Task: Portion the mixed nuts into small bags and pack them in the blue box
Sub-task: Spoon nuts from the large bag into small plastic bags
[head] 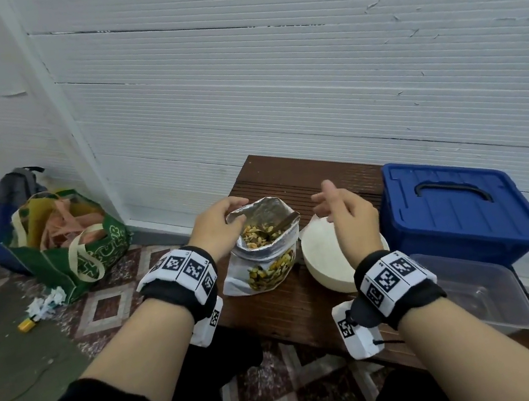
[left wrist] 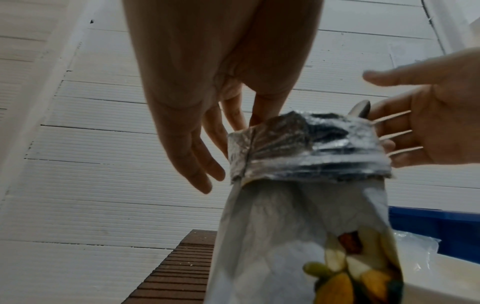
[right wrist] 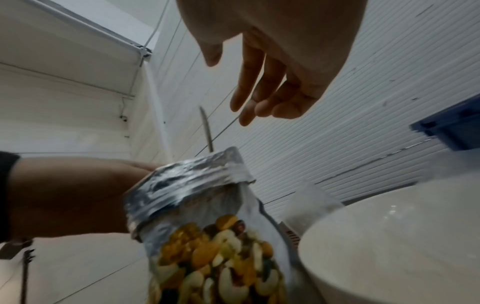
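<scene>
Both bare forearms end in black sleeves pushed up, the left wrist band [head: 177, 273] and right wrist band [head: 395, 278] black with white square-coded marker panels.

At frame centre, the folded rim of the open nut bag [head: 265, 245] is touched by the left hand [head: 217, 227]. The right hand [head: 345, 213] is held relaxed above the white bowl [head: 321, 260]. The closed blue box [head: 458, 207] is seen at right.
</scene>
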Demonstrator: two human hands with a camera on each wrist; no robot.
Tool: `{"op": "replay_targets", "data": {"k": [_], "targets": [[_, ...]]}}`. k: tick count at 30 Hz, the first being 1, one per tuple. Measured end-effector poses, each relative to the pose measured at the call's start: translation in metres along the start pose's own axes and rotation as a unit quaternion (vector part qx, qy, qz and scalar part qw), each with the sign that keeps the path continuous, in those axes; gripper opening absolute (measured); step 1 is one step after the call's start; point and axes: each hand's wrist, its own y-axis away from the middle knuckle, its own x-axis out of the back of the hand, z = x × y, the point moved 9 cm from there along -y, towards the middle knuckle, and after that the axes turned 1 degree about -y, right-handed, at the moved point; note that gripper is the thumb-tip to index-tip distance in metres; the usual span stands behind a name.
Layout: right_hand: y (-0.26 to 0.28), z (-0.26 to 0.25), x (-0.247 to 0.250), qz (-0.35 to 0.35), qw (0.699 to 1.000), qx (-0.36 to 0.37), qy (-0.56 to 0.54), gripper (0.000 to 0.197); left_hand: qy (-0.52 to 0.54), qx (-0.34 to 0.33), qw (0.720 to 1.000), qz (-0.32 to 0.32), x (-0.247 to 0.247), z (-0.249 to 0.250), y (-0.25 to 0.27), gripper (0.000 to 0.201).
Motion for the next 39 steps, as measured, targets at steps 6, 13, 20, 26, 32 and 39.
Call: {"op": "replay_targets", "data": {"k": [6,13,20,26,32,39], "targets": [[0.009,0.071,0.068,-0.005,0.921,-0.153,0.357,0.035,-0.027,-0.026,0.999,0.003,-0.005,0.015,0.006,0.034],[0.050,0.129,0.102,-0.090,0.818,-0.271,0.499,0.029,-0.059,-0.037,0.998,-0.001,-0.017,0.021,0.011,0.035],[0.064,0.129,0.089,-0.095,0.841,-0.261,0.464,0.024,-0.078,-0.043,0.996,0.000,-0.019,0.019,0.011,0.034],[0.073,0.129,0.074,-0.105,0.863,-0.260,0.420,0.024,-0.084,-0.043,0.996,0.002,-0.022,0.017,0.008,0.034],[0.070,0.120,0.073,-0.114,0.857,-0.247,0.438,0.021,-0.081,-0.043,0.996,-0.001,-0.025,0.012,0.006,0.034],[0.067,0.114,0.067,-0.130,0.849,-0.246,0.450,0.020,-0.085,-0.043,0.995,0.001,-0.026,0.008,0.004,0.034]]}}
